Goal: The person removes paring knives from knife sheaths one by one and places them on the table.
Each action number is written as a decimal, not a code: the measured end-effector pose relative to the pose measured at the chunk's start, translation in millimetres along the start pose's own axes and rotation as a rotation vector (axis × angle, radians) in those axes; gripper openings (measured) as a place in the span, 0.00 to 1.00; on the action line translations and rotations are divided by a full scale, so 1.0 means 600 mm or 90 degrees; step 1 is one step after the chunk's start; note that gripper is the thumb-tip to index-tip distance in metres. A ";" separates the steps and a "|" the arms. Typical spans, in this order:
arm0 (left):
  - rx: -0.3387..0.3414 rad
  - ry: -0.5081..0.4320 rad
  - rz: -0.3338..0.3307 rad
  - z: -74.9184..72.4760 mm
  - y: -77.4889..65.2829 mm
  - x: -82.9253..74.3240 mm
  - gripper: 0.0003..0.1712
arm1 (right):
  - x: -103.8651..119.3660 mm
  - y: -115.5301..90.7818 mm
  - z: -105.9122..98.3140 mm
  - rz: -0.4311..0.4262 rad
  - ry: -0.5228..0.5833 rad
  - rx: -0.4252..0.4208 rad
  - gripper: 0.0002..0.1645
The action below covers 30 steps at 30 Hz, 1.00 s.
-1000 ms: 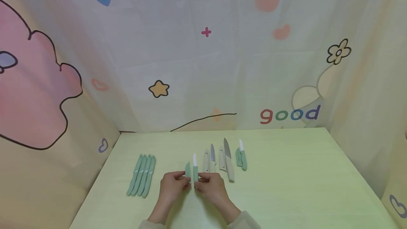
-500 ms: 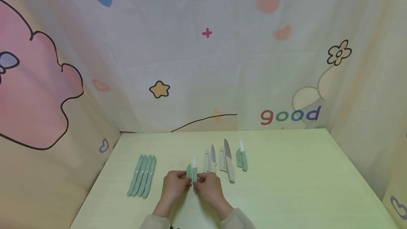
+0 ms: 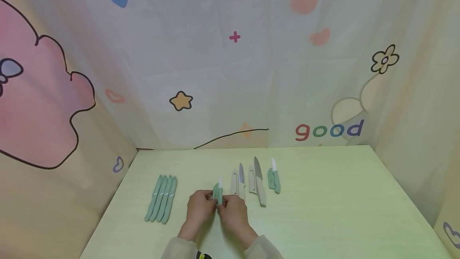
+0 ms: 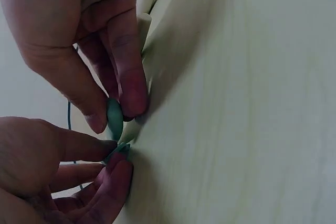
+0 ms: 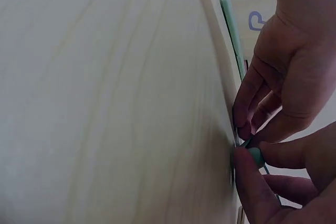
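Observation:
My left hand (image 3: 199, 207) pinches a green blade sheath (image 3: 215, 191) between thumb and fingers. Right beside it, my right hand (image 3: 233, 212) grips the green handle of a small paring knife (image 3: 220, 196), its white blade pointing away from me. Sheath and knife lie side by side, overlapping slightly in the head view. In the left wrist view the end of the knife handle (image 4: 114, 119) shows between the right thumb and fingers, and the sheath (image 4: 118, 152) sits in the left fingertips just below it. Both hands are low over the table.
Several green-handled knives (image 3: 161, 199) lie in a row at left. To the right are a beige knife (image 3: 241, 179) with its sheath (image 3: 234, 182), a larger beige knife (image 3: 260, 183) with its sheath (image 3: 252, 181), and another green paring knife (image 3: 276, 179) beside its sheath (image 3: 270, 179).
The hands have drawn closer together, bringing the sheath and the paring knife from a visible gap to side by side. The knives on the table stay where they were.

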State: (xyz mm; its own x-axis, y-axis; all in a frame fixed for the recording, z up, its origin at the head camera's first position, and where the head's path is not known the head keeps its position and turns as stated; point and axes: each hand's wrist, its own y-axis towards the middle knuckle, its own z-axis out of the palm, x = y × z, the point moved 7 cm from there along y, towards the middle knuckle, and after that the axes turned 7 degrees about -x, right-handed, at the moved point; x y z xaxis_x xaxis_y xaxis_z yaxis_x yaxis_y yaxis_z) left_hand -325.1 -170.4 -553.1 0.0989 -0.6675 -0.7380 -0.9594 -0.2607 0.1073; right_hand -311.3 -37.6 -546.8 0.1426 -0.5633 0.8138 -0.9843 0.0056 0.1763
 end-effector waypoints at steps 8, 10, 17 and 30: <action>-0.018 0.034 0.031 0.003 0.002 -0.005 0.19 | 0.016 0.002 0.006 -0.042 -0.045 0.005 0.08; -0.021 0.040 0.041 0.005 0.003 -0.006 0.19 | 0.022 0.002 0.004 -0.059 -0.069 -0.006 0.13; -0.013 0.044 0.052 0.014 0.007 -0.007 0.20 | 0.028 0.001 0.002 -0.088 -0.127 -0.038 0.12; -0.017 0.080 0.082 0.016 0.003 -0.017 0.22 | 0.024 0.003 0.011 -0.081 -0.160 -0.031 0.08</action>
State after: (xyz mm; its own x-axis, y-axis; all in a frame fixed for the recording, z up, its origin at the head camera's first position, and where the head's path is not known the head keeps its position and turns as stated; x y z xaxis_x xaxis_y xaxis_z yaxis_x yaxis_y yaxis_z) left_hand -330.6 -157.3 -551.6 0.0095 -0.7775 -0.6288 -0.9590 -0.1852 0.2145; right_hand -311.7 -51.3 -538.4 0.2279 -0.7487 0.6225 -0.9533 -0.0413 0.2993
